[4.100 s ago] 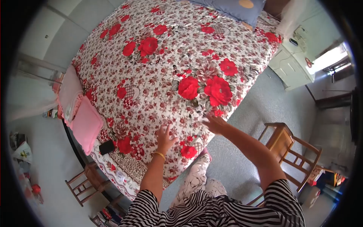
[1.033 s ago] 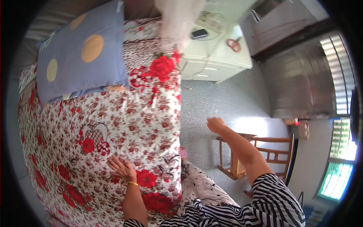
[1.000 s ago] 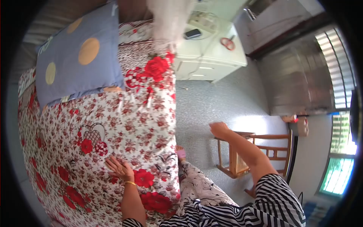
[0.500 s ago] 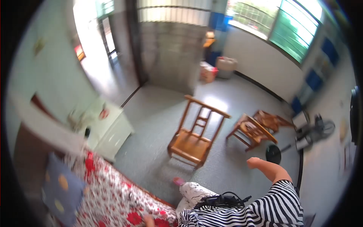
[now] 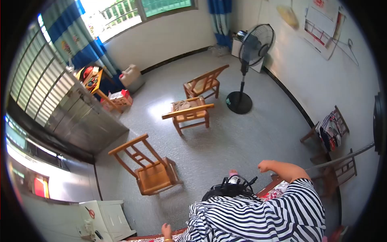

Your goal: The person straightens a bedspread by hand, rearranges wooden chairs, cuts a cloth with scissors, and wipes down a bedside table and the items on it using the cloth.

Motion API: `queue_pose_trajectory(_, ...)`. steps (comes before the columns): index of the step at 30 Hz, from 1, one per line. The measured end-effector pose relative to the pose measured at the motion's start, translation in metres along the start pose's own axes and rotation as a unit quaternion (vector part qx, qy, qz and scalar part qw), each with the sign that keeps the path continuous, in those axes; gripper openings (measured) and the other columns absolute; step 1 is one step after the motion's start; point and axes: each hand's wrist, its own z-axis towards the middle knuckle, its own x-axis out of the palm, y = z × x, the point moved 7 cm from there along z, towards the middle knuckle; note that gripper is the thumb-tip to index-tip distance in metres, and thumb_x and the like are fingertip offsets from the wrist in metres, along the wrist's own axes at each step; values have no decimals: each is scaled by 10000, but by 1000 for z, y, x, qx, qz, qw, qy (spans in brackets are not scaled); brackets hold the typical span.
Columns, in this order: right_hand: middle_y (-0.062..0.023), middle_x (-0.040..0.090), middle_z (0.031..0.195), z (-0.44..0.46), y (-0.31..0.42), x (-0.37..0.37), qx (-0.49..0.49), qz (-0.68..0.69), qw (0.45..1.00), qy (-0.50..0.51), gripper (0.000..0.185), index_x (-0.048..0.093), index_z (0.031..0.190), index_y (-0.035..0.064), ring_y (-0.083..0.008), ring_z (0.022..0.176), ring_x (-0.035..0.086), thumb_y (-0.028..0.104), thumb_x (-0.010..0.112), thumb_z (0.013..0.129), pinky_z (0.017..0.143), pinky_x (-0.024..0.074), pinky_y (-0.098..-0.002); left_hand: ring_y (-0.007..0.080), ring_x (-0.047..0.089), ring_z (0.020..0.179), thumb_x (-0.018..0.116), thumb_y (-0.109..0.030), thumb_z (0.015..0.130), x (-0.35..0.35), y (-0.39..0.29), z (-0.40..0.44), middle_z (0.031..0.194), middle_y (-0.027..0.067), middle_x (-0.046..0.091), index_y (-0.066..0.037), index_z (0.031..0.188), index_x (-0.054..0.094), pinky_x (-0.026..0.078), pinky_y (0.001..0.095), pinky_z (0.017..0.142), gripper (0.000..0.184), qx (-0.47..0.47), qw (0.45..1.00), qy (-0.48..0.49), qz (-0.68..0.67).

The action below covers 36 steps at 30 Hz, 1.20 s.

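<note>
My right hand is held out over the grey floor, its fingers curled into a fist with nothing showing in it. At the bottom edge, my left hand hangs low beside the striped shirt, fingers loosely curled and no object visible. A black bag or strapped device sits at my waist. Nearest in front stands a wooden chair, apart from both hands. Red-and-white floral cloth shows under my right forearm.
Two more wooden chairs, one before the other, stand ahead near a black floor fan. A white cabinet is at lower left. Along the right wall is a chair with folded clothes. A metal door panel stands left.
My view has swung to the right, and the chairs and cabinet have shifted left. The fan is now sharp, and the floral bed with its blue pillow has mostly left view. My right hand stays out front.
</note>
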Motion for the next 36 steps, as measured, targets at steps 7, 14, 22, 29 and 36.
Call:
queue_pose_trajectory(7,-159,598,1085,-3,-123,-5,22,122,988,-96,387,592,1098,97,-325,1006,563,248,582,742,865,449,-417,148,537,584,507,-49,803,64,-47,-39,769,89,558,16,1167,458,471,265,485,374,-172,961,8,-218)
queue_pose_trajectory(14,-153,616,1047,-6,-230,-9,115,204,959,-160,391,591,1087,82,-332,983,572,218,597,721,842,459,-420,427,525,992,508,-374,806,228,-324,-110,1038,273,559,-24,1072,540,440,428,814,441,233,856,315,337)
queue_pose_trajectory(22,-144,633,991,22,-282,-51,69,200,961,-180,391,597,1061,70,-319,945,588,192,610,689,807,474,-410,138,600,852,574,-205,810,241,-434,-64,969,86,655,-69,1207,520,471,272,752,424,205,937,236,157)
queue_pose_trajectory(29,-125,645,917,72,-354,-163,32,171,953,-247,416,584,1082,65,-292,863,608,177,613,682,752,480,-388,278,596,979,588,-332,750,297,-311,42,1022,152,635,-110,1153,571,452,357,846,461,177,911,222,298)
queue_pose_trajectory(36,-149,597,1087,111,-411,-263,57,236,954,-175,469,548,1151,85,-327,998,560,180,629,699,841,454,-411,248,611,915,556,-173,799,301,-542,-50,1002,194,621,-54,1159,549,469,323,768,379,159,942,223,193)
